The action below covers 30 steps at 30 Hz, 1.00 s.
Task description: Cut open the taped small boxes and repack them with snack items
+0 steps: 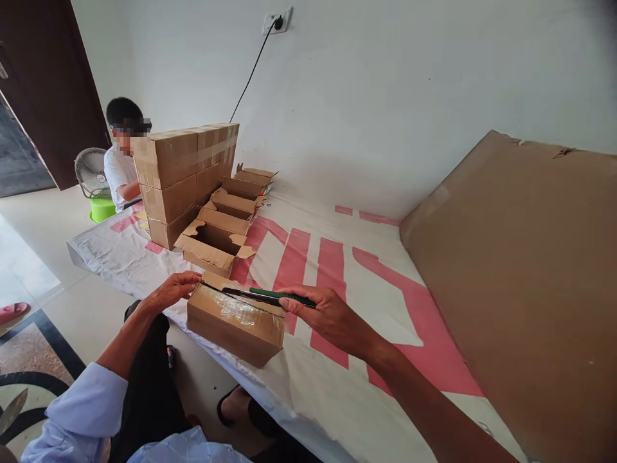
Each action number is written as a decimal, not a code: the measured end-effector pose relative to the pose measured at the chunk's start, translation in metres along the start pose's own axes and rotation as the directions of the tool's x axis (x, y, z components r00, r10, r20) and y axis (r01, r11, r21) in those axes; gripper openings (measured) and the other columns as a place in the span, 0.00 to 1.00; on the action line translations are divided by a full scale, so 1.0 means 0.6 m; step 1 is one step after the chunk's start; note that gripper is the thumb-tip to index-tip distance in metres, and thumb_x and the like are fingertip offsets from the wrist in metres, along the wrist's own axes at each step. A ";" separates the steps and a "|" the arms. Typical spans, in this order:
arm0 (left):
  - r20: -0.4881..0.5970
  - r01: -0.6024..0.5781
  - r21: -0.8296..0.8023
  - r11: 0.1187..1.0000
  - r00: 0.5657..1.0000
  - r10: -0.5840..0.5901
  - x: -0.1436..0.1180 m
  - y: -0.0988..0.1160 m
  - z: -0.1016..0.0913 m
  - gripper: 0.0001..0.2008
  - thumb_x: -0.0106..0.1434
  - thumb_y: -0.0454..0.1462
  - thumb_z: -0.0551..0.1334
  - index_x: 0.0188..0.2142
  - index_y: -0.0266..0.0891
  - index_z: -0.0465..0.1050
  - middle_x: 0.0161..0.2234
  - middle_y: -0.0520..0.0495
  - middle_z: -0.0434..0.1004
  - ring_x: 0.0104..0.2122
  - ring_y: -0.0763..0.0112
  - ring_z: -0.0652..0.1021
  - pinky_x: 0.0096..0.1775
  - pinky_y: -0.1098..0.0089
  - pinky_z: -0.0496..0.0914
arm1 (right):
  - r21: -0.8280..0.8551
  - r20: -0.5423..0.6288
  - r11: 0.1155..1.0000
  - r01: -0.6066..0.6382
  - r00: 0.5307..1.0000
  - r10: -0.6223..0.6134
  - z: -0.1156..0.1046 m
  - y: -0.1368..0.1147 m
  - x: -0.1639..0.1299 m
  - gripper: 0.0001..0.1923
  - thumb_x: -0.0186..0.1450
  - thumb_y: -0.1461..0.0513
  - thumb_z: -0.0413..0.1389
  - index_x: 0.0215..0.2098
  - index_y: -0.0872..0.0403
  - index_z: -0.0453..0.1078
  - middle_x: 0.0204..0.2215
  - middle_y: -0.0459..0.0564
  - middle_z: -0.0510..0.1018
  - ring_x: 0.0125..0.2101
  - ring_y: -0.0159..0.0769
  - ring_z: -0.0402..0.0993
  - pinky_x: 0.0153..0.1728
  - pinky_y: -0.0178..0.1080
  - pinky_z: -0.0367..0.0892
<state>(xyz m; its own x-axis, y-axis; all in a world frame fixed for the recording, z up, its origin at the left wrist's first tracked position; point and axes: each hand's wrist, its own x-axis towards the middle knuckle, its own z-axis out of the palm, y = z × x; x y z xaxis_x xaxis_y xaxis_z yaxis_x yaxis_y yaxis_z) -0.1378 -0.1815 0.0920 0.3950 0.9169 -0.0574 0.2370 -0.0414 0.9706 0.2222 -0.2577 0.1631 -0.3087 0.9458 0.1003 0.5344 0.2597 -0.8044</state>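
Observation:
A small cardboard box with clear tape over its top lies near the table's front edge. A dark slit shows along its top between the flaps. My right hand is wrapped around a green and black utility knife, whose blade end lies over this slit. On the box's left end, the fingers of my left hand hold the upper corner. Just behind is a row of cardboard boxes with raised flaps, the nearest open box showing a dark inside.
Closed boxes stand stacked at the table's left. Beyond them sits a person near a fan and a green stool. A large cardboard sheet leans at right. A red-and-white cloth covers the table.

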 end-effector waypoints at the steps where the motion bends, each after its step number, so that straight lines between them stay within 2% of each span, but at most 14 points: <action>1: 0.007 -0.021 -0.005 1.000 1.000 0.021 0.001 -0.001 0.000 0.19 0.57 0.49 0.71 0.45 0.42 0.86 0.56 0.43 0.81 0.52 0.54 0.80 0.48 0.62 0.74 | -0.006 0.013 1.000 0.007 1.000 -0.007 0.001 -0.004 0.005 0.24 0.71 0.44 0.56 0.45 0.52 0.84 0.34 0.50 0.84 0.36 0.42 0.76 0.33 0.40 0.71; 6: 0.055 -0.134 0.012 0.991 0.990 0.133 0.003 0.002 -0.001 0.17 0.56 0.46 0.76 0.43 0.40 0.85 0.53 0.41 0.82 0.52 0.55 0.81 0.57 0.59 0.72 | -0.045 0.052 0.997 0.058 0.997 -0.056 0.009 -0.020 0.022 0.23 0.72 0.45 0.54 0.43 0.51 0.84 0.32 0.49 0.84 0.34 0.41 0.77 0.34 0.40 0.72; 13: 0.058 -0.131 0.102 0.986 0.990 0.125 0.002 0.010 0.000 0.16 0.55 0.44 0.76 0.43 0.43 0.87 0.57 0.41 0.80 0.56 0.53 0.79 0.60 0.57 0.71 | -0.123 0.121 0.982 0.140 0.985 -0.125 0.008 -0.054 0.044 0.19 0.73 0.51 0.53 0.43 0.51 0.82 0.36 0.49 0.85 0.34 0.38 0.77 0.35 0.40 0.69; 17: 0.072 -0.164 0.099 0.981 0.985 0.158 0.005 0.016 0.006 0.15 0.55 0.42 0.76 0.42 0.45 0.88 0.58 0.41 0.80 0.60 0.52 0.76 0.63 0.57 0.69 | -0.249 0.134 0.947 0.202 0.976 -0.173 0.011 -0.076 0.061 0.17 0.74 0.55 0.52 0.39 0.51 0.81 0.31 0.47 0.82 0.31 0.36 0.74 0.33 0.38 0.64; 22: 0.064 -0.163 0.056 0.985 0.985 0.159 0.005 0.018 0.011 0.21 0.55 0.43 0.76 0.48 0.45 0.88 0.60 0.41 0.79 0.58 0.51 0.78 0.62 0.56 0.70 | -0.394 0.165 0.885 0.248 0.966 -0.198 0.012 -0.092 0.074 0.15 0.74 0.58 0.52 0.39 0.51 0.81 0.33 0.48 0.83 0.33 0.36 0.75 0.34 0.38 0.63; 25: 0.085 -0.171 0.057 0.984 0.982 0.166 0.002 0.020 0.013 0.22 0.56 0.42 0.75 0.51 0.45 0.87 0.59 0.42 0.80 0.59 0.51 0.77 0.62 0.55 0.70 | -0.424 0.187 0.868 0.258 0.963 -0.195 0.014 -0.098 0.077 0.16 0.75 0.58 0.51 0.38 0.51 0.81 0.33 0.48 0.83 0.32 0.36 0.74 0.34 0.38 0.61; 30: 0.085 -0.181 0.070 0.981 0.981 0.175 0.003 0.016 0.010 0.18 0.56 0.40 0.75 0.47 0.44 0.88 0.60 0.42 0.79 0.59 0.51 0.78 0.63 0.55 0.69 | -0.479 0.221 0.829 0.288 0.954 -0.204 0.029 -0.100 0.086 0.17 0.75 0.59 0.51 0.35 0.51 0.81 0.30 0.48 0.82 0.30 0.35 0.72 0.31 0.38 0.57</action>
<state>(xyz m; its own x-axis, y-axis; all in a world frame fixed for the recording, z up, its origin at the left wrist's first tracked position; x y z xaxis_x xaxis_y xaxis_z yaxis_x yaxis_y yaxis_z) -0.1294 -0.1823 0.1000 0.5042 0.8585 0.0938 0.2229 -0.2343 0.9463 0.1601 -0.2277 0.2065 -0.5773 0.8060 0.1305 0.7310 0.5814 -0.3573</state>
